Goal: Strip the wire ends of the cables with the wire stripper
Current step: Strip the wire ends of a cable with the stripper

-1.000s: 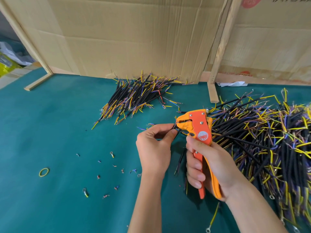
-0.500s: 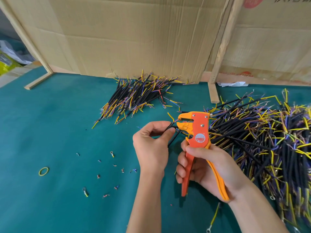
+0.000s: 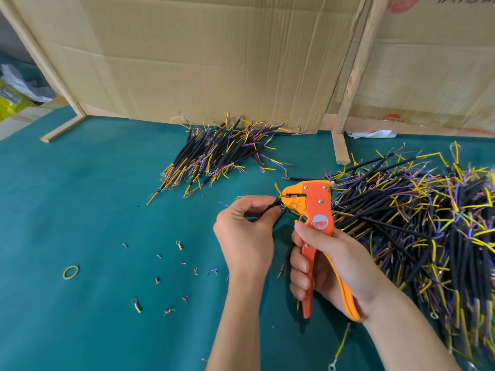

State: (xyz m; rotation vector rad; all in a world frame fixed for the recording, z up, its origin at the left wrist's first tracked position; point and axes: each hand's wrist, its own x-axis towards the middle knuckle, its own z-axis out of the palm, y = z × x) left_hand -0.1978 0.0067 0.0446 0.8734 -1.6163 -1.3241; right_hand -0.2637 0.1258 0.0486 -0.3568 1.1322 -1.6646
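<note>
Your left hand (image 3: 245,231), just left of the frame's centre, has its grip closed on a black cable (image 3: 273,207): thumb and forefinger pinch it near its end, and the other fingers curl in beneath. The cable's tip reaches right into the nose of the wire stripper (image 3: 312,210); a yellow strand curls up just above the nose, though whether a wire actually sits between the jaws is hard to tell from this angle.

Your right hand (image 3: 329,266), at centre right, has its grip wrapped round the stripper's two handles. Your thumb lies across the orange body just under the round label, your fingers curl over the red handle, and the orange handle rests against your palm. The handles stand partly apart, not squeezed together.

Behind the stripper, filling the right side of the frame, lies a big heap of cables (image 3: 428,223) with yellow and purple ends. A smaller bundle of cables (image 3: 217,153) lies at upper centre against the cardboard wall (image 3: 214,62). Everything rests on the green table (image 3: 80,210). At lower left of the frame are scattered bits of cut wire (image 3: 184,263) and a yellow rubber band (image 3: 71,272).
</note>
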